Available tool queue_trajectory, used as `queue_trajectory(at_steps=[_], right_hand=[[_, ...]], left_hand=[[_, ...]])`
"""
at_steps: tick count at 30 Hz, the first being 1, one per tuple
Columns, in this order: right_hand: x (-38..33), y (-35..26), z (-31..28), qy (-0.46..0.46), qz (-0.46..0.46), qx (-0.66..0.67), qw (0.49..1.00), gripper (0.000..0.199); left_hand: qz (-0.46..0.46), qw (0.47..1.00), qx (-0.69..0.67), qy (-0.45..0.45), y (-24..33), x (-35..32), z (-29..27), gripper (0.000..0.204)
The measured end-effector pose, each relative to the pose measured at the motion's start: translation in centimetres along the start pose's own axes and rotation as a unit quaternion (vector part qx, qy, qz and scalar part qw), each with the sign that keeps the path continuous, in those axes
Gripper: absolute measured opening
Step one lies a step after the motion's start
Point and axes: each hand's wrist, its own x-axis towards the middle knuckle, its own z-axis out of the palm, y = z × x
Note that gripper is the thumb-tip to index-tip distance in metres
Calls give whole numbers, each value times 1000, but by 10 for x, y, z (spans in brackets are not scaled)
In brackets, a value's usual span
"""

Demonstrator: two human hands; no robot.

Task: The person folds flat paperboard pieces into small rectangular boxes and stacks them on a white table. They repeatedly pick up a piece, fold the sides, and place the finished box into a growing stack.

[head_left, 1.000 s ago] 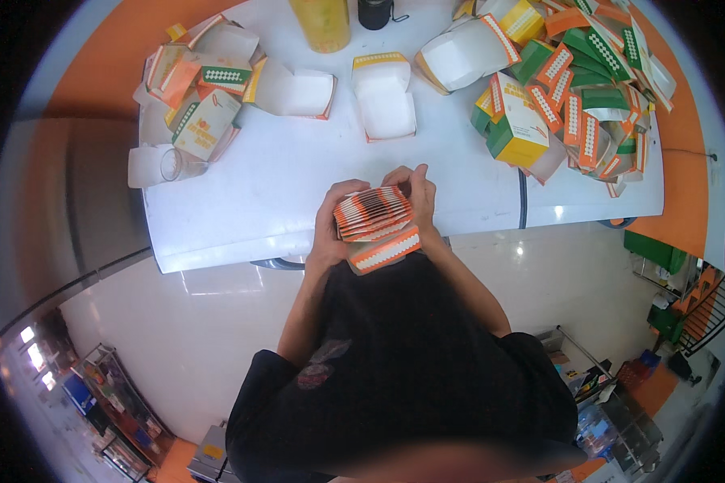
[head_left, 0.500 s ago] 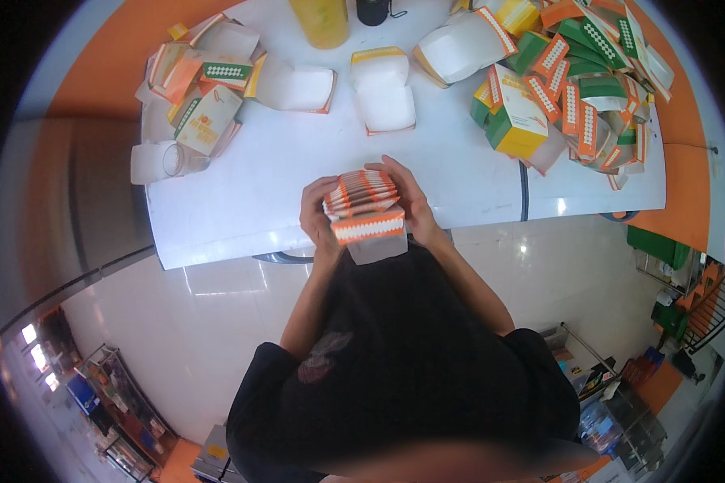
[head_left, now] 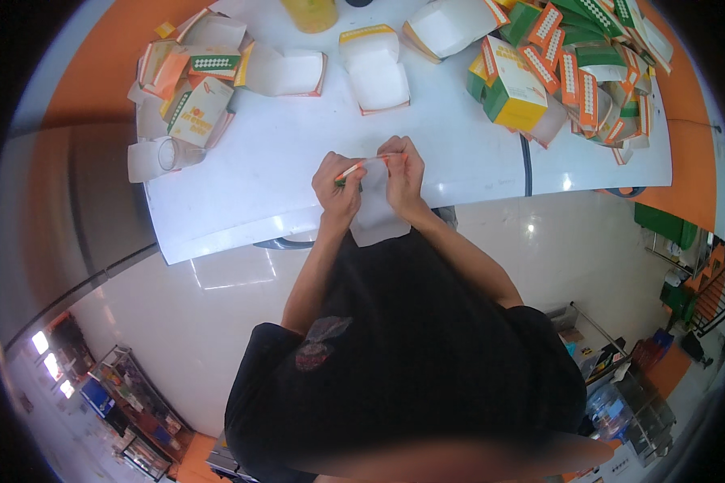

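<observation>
Over the near edge of the white table, both my hands pinch a paper food carton (head_left: pixel 381 201). Its orange-and-white patterned edge runs between them, and a plain white panel lies below. The fingers of my left hand (head_left: pixel 337 187) close on its left end, where a bit of green shows under the thumb. My right hand (head_left: pixel 403 171) grips the other end, thumb and fingers pressed together. Much of the carton is covered by my fingers. Straight ahead on the table rests an open white carton (head_left: pixel 376 76) with a yellow flap.
A large heap of orange, green and white cartons (head_left: pixel 588 88) covers the far right. At the left are more cartons (head_left: pixel 201 113) and a clear cup lying on its side (head_left: pixel 173 154). A yellow container (head_left: pixel 310 14) stands at the back.
The stack of cartons with orange edges between my hands no longer shows. My hands have changed from cupping its sides to pinching a single carton edge, slightly farther from me.
</observation>
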Motion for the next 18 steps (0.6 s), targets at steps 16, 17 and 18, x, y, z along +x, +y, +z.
queue_trajectory(at_steps=[16,17,18], right_hand=[[63,4,-3,-175,52,75,980,29],[75,9,-9,-160,28,-30,986,27],[90,14,-20,-144,3,-134,980,26]], left_hand=[[-171,971,127,105,-7,2,-18,36],[-173,966,122,149,-8,4,-21,36],[-173,959,116,193,-9,7,-24,38]])
